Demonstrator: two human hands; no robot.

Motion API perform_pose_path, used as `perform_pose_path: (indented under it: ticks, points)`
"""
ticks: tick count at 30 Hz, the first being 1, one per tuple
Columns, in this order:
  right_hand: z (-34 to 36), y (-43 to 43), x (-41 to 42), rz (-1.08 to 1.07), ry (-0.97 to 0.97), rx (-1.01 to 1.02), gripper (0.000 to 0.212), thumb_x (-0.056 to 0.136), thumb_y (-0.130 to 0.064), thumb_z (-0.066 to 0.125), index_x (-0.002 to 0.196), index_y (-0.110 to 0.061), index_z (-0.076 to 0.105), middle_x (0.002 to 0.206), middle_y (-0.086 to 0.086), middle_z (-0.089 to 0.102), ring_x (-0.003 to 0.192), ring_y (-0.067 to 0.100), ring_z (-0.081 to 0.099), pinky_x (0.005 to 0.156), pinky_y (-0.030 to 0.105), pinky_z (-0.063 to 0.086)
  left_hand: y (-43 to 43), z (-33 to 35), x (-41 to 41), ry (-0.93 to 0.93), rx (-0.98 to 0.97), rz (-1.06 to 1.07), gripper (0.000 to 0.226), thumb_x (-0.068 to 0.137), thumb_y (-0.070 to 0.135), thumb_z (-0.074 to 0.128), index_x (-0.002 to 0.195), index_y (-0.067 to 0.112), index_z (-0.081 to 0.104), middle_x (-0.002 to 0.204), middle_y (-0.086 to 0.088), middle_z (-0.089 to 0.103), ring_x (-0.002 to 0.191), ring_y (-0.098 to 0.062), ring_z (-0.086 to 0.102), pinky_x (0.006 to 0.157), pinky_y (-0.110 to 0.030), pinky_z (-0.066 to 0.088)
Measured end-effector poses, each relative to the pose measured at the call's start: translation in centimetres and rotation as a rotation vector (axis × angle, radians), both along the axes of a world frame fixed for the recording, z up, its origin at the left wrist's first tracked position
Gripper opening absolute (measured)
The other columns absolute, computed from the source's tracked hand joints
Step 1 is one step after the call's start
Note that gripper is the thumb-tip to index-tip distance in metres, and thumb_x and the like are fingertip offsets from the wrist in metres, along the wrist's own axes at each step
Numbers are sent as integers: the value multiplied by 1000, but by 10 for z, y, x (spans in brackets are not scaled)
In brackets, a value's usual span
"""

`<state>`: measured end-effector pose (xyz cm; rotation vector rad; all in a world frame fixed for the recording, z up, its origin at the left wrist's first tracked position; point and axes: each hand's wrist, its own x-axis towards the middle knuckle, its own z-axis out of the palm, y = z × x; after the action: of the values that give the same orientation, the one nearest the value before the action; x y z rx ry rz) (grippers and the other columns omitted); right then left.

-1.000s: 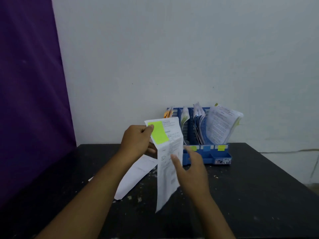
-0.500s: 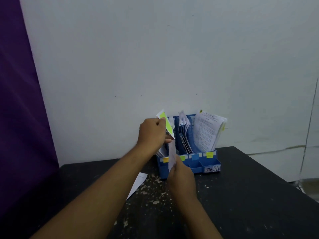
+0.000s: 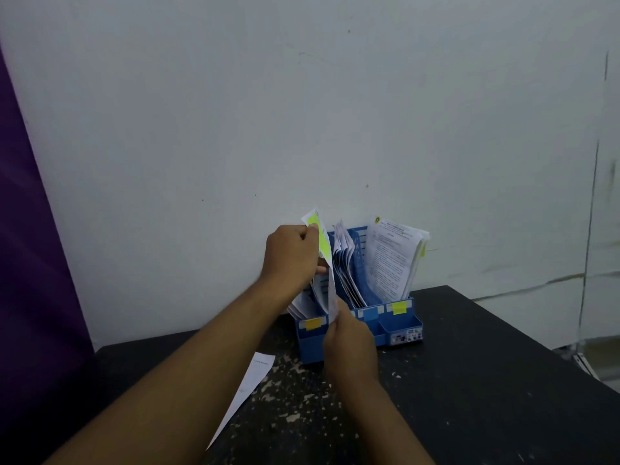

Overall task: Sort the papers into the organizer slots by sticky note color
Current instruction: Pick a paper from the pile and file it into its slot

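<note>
The paper (image 3: 330, 292) stands nearly on edge, its long axis close to upright and leaning a little back at the top. Its lime sticky note (image 3: 321, 241) sits near the upper end. The left hand (image 3: 292, 256) grips that upper end, fingers curled round it. The right hand (image 3: 350, 344) pinches the lower edge from below and is the nearer of the two to the slot mouths.

The lower edge is right at the front of the organizer (image 3: 401, 328), between the slot with the orange label (image 3: 313, 324) and the one with the blue label (image 3: 370, 313). Any label between those two is hidden behind the paper and the right hand, so the match to lime cannot be checked here. The yellow label (image 3: 399, 307) marks the far right slot.

The coming move, as I judge it, is a short slide down and back, edge first. Room is tight, because filed sheets (image 3: 345, 273) fan out just right of the paper and more lean at its left. The bottom corner could catch on them or on a divider, so the right hand should steer it.

The organizer backs against the wall (image 3: 335, 129). On the tabletop (image 3: 486, 380) a loose sheet (image 3: 253, 380) lies to the near left, well apart from the organizer.
</note>
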<state>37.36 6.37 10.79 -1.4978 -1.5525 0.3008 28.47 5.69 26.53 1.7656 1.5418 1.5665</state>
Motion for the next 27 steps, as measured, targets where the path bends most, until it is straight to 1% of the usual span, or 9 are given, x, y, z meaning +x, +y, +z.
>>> perform_pose_path:
  ticks: [5, 7, 9, 13, 16, 19, 21, 24, 27]
  points:
    - [-1, 25, -1, -10, -54, 26, 47, 107, -13, 46, 152, -25, 44, 98, 2, 70, 84, 17, 63, 65, 27, 49, 22, 4, 2, 53, 15, 21, 48, 110, 30, 51, 79, -3, 68, 88, -15, 75, 56, -24, 77, 63, -50, 67]
    - [2, 36, -1, -15, -91, 38, 45, 105, -12, 46, 149, -24, 44, 91, 0, 66, 78, 16, 60, 56, 23, 40, 30, 7, 1, 71, 35, 26, 52, 110, 28, 51, 64, 4, 57, 71, -11, 68, 54, -26, 76, 62, -47, 66]
    - [6, 51, -2, -21, -107, 61, 41, 104, -11, 46, 144, -22, 47, 90, 1, 67, 78, 19, 62, 57, 27, 46, 40, 13, 0, 111, 58, 46, 56, 110, 26, 50, 55, 14, 44, 56, -5, 52, 54, -28, 75, 55, -42, 63]
    - [20, 82, -6, -23, -113, 101, 44, 103, -6, 46, 145, -19, 47, 97, 10, 72, 84, 28, 69, 62, 34, 47, 63, 22, -3, 202, 88, 89, 56, 107, 31, 49, 55, 17, 34, 53, -6, 39, 65, -46, 73, 53, -45, 52]
    - [28, 108, -10, -8, -115, 105, 45, 103, -4, 46, 146, -16, 46, 106, 15, 72, 94, 34, 69, 65, 34, 42, 83, 23, -8, 220, 87, 105, 53, 106, 34, 47, 57, 14, 40, 54, -12, 43, 68, -46, 73, 55, -38, 49]
    - [24, 134, -14, 24, -88, 89, 50, 102, -5, 47, 151, -17, 42, 114, 17, 71, 102, 36, 69, 73, 38, 51, 98, 15, -14, 219, 53, 106, 52, 103, 34, 48, 66, -3, 52, 66, -29, 60, 71, -46, 73, 62, -53, 63]
    - [16, 151, -17, 52, -71, 50, 54, 101, -4, 48, 153, -18, 42, 121, 17, 70, 107, 36, 68, 82, 41, 58, 108, 5, -20, 198, 21, 94, 51, 99, 35, 51, 72, -8, 55, 74, -31, 65, 73, -45, 74, 65, -57, 64]
    - [1, 169, -17, 84, -102, -60, 68, 97, 0, 52, 160, -19, 34, 121, 19, 69, 104, 36, 68, 82, 43, 59, 120, -14, -28, 166, -13, 56, 47, 89, 43, 54, 69, 1, 53, 71, -27, 62, 69, -38, 73, 72, -57, 65]
    - [-9, 177, -11, 74, -108, -157, 54, 99, -3, 48, 152, -10, 43, 124, 21, 68, 110, 40, 66, 84, 42, 56, 113, -34, -32, 173, -32, 30, 23, 88, 46, 56, 78, 26, 51, 79, -20, 69, 67, -22, 66, 77, -52, 66]
